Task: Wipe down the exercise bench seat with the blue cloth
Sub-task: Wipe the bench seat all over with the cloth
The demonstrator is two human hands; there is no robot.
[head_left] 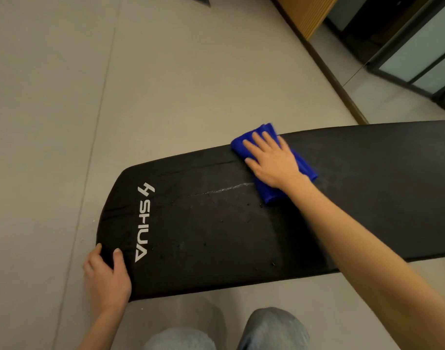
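Nearest: two knees in pale blue jeans (272, 329) at the bottom edge of the view.
Left hand (107, 279): at the near corner of the bench's rounded end, fingers and thumb curled over the padded edge and gripping it.
Exercise bench seat (216, 236): long black pad running from the left hand out to the right, just in front of the knees.
Logo (144, 223): white "SHUA" lettering across the pad's rounded end, beside the left hand.
Wet streak (226, 189): thin pale line on the pad, leading up to the cloth.
Right hand (272, 162): laid flat, fingers straight and spread, pressing down on the cloth without curling round it.
Blue cloth (269, 194): folded, lying on the seat at its far edge, under the right hand.
Floor (115, 84): grey, with faint seams.
Far right: wooden skirting (337, 79) and a dark-framed glass panel (418, 51).
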